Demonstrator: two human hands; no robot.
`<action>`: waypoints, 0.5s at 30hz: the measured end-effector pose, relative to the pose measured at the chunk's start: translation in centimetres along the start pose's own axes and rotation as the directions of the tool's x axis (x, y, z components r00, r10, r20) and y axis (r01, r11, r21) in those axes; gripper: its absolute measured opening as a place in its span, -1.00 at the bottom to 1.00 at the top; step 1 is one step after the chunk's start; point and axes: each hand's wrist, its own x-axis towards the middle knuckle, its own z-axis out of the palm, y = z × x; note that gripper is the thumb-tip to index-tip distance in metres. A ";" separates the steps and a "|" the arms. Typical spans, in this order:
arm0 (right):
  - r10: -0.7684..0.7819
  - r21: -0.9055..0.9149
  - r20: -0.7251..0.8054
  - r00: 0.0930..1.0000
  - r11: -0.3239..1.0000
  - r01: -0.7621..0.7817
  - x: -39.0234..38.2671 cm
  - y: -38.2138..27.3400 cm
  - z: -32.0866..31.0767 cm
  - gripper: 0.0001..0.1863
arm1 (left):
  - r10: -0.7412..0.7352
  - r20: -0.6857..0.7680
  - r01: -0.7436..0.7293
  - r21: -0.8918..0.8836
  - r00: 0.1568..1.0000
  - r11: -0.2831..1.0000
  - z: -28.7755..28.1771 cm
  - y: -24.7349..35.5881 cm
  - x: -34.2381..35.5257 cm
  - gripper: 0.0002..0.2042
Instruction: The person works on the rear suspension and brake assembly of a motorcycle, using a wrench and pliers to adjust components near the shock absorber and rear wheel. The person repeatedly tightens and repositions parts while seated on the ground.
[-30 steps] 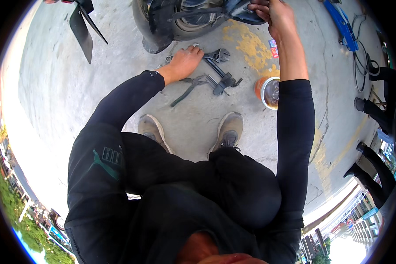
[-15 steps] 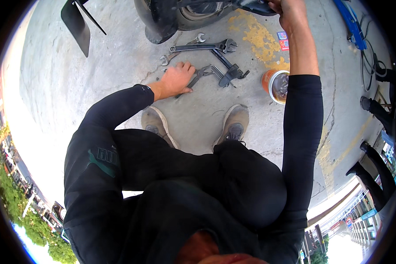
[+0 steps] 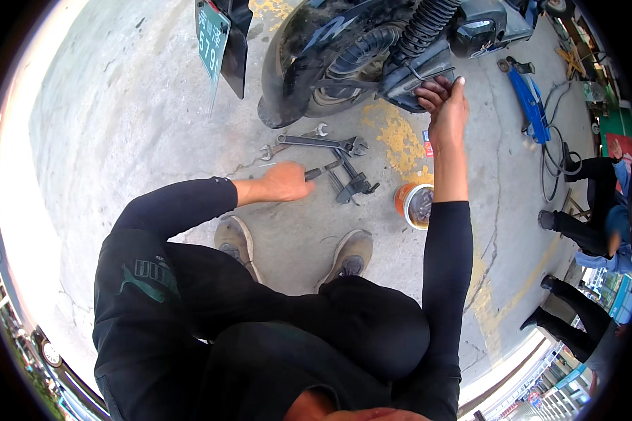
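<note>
My left hand [image 3: 286, 182] is closed just above the concrete, wrapped round a pair of pliers [image 3: 321, 170] whose jaws stick out to the right. Beside it lie an adjustable wrench [image 3: 316, 142], an open-ended spanner [image 3: 268, 151] and a black clamp-like tool [image 3: 354, 186]. My right arm reaches forward to a motorbike [image 3: 400, 88]. Fingers curled and thumb raised, my right hand [image 3: 444, 109] touches a dark part below the ribbed black shock absorber boot [image 3: 428, 28]. A thin rod shows by those fingertips; whether they grip it is hidden.
An orange and white tub [image 3: 404, 202] with dark contents stands by my right forearm. A blue floor jack [image 3: 530, 105] with a dark hose [image 3: 560, 175] lies to the right. A licence plate [image 3: 211, 45] hangs at far left. Other people [image 3: 597, 203] are at the right edge.
The view has tilted up, showing more of the motorbike. My left hand has closed round the pliers it was lying over. My right hand stays at the motorbike, its fingers now more visible.
</note>
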 end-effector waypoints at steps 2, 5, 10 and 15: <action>-0.100 -0.120 0.024 0.995 0.987 0.103 -4.3 0.8 -0.7 -0.46 | 0.034 -0.004 -0.035 -0.119 0.999 0.992 -4.5 2.6 -2.0 -0.55; 0.014 -0.343 0.195 0.981 0.938 0.055 -11.8 3.4 -1.0 -0.56 | 0.218 -0.161 -0.255 -0.265 0.963 0.930 -9.9 6.8 -3.9 -0.59; 0.044 -0.078 0.455 0.889 0.997 -0.010 -12.6 5.5 2.8 -0.67 | 0.191 -0.293 -0.249 -0.175 0.937 0.953 -15.7 9.1 -3.0 -0.63; 0.134 -0.401 0.433 0.891 0.914 0.057 -8.9 3.4 5.6 -0.66 | 0.343 -0.532 -0.185 0.327 0.774 0.927 -17.0 10.0 -2.5 -0.76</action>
